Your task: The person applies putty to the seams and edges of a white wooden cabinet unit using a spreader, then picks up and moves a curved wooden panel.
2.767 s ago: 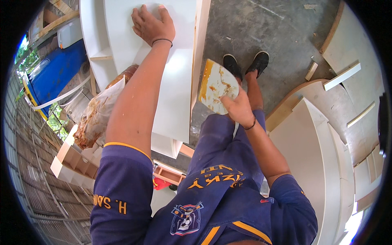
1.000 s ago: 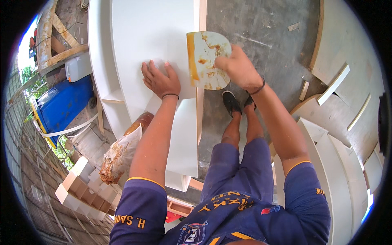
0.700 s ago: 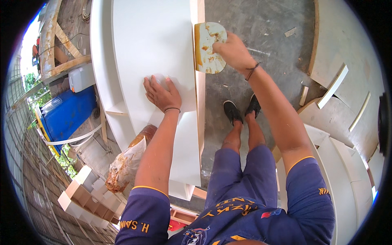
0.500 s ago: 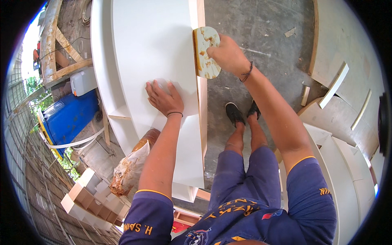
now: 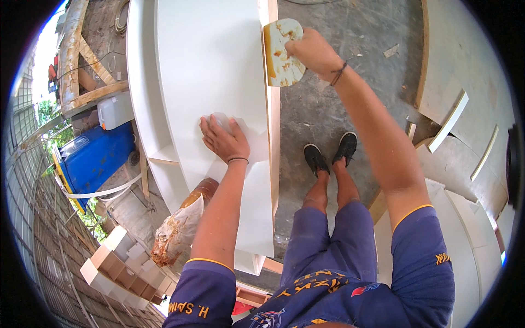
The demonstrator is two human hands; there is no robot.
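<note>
My right hand (image 5: 317,53) grips a pale, rounded glue spreader (image 5: 285,52) smeared with brown glue. The spreader's straight, brown-coated side meets the right-hand edge of a white panel (image 5: 210,60), part of a long cabinet piece. Fingers spread, my left hand (image 5: 225,139) lies flat on the panel's top face, lower and to the left of the spreader. Beside my left forearm is a brown-stained container (image 5: 178,232) with a whitish, crusted wrapping; the forearm hides part of it.
A blue bin (image 5: 98,156) and a white jerrycan (image 5: 115,111) are at the left. Open wooden box units (image 5: 117,270) stand at lower left. To the right are large boards with loose strips (image 5: 449,121). My feet are on the concrete floor (image 5: 328,104).
My right hand and the spreader have moved away from me along the panel's edge. My feet have shifted slightly, and my left hand stays resting on the panel.
</note>
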